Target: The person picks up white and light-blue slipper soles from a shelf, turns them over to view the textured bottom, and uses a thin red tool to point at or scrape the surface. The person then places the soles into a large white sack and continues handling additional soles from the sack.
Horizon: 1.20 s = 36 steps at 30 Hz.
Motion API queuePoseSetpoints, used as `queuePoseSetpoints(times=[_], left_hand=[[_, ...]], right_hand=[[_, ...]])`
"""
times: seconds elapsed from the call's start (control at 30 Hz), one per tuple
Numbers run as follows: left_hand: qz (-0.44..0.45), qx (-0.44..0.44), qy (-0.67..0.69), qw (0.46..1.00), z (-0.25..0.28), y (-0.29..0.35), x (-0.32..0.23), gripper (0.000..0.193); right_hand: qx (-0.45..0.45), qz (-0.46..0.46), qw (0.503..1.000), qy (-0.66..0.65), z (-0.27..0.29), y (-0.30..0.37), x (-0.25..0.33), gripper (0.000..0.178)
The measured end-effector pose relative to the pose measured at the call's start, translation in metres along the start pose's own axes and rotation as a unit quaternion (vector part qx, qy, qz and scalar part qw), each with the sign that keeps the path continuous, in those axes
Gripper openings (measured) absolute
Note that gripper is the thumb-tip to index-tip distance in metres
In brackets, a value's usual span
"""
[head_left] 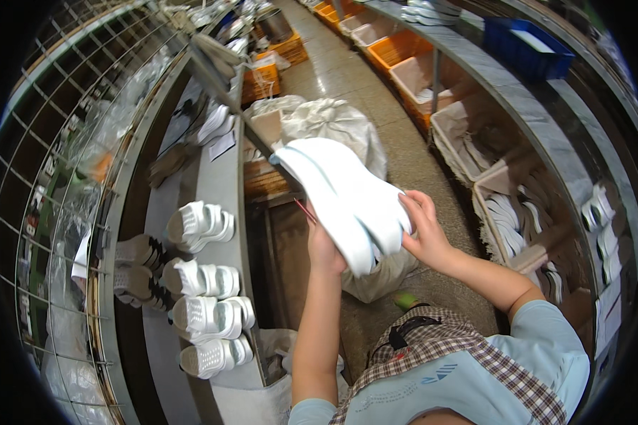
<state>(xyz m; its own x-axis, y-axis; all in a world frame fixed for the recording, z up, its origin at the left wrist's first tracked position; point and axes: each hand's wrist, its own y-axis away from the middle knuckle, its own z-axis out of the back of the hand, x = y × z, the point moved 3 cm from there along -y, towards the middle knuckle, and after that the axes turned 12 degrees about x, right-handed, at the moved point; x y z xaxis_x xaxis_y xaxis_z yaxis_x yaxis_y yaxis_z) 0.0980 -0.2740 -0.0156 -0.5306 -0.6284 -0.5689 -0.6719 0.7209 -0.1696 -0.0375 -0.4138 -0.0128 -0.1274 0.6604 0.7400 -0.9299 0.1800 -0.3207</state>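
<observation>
Head view: stack of white soles (344, 191) at frame centre, held up in both hands, slanting from upper left to lower right; left hand (324, 248) grips the lower left edge, most of its fingers hidden by the soles, exact curl can't be told; thin red stick (303, 209) pokes out beside that hand; right hand (429, 234) is closed on the right end, thumb and fingers bent against it.

Left of centre: grey shelf (225, 170) with four clusters of white soles (209, 317) in a column, dark soles (136, 268) just left of them; wire mesh (42, 191) along the left edge of the frame; pale sack (337, 122) behind the held stack; orange crates (262, 81) at upper left of centre.

Right side: row of bins (402, 51) below a grey counter (493, 81), soles in the nearer ones; blue bin (517, 55) at upper right; checked apron (432, 331) at lower centre.
</observation>
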Motion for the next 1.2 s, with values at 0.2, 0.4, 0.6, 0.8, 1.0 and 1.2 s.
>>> queuePoseSetpoints(times=[0.2, 0.4, 0.6, 0.8, 1.0, 1.2], left_hand=[[0.111, -0.007, 0.124, 0.986, -0.007, 0.043, 0.069, 0.056], [0.172, -0.003, 0.147, 0.974, -0.029, 0.056, 0.097, 0.052], [0.136, 0.081, 0.171, 0.972, -0.047, 0.042, 0.116, 0.052], [0.093, 0.122, 0.174, 0.973, -0.053, 0.026, 0.119, 0.052], [0.073, 0.138, 0.173, 0.972, -0.056, 0.022, 0.12, 0.051], [0.052, 0.143, 0.172, 0.973, -0.055, 0.026, 0.117, 0.051]], right_hand=[[-0.002, 0.135, 0.991, 0.026, 0.043, 0.069, 0.022, 0.077], [0.024, 0.266, 0.951, 0.155, 0.071, 0.107, 0.054, 0.059], [0.029, 0.388, 0.904, 0.18, 0.094, 0.122, 0.078, 0.031], [0.056, 0.407, 0.896, 0.168, 0.112, 0.127, 0.068, 0.03], [0.066, 0.413, 0.895, 0.157, 0.119, 0.124, 0.06, 0.031], [0.081, 0.419, 0.892, 0.149, 0.119, 0.122, 0.055, 0.03]])
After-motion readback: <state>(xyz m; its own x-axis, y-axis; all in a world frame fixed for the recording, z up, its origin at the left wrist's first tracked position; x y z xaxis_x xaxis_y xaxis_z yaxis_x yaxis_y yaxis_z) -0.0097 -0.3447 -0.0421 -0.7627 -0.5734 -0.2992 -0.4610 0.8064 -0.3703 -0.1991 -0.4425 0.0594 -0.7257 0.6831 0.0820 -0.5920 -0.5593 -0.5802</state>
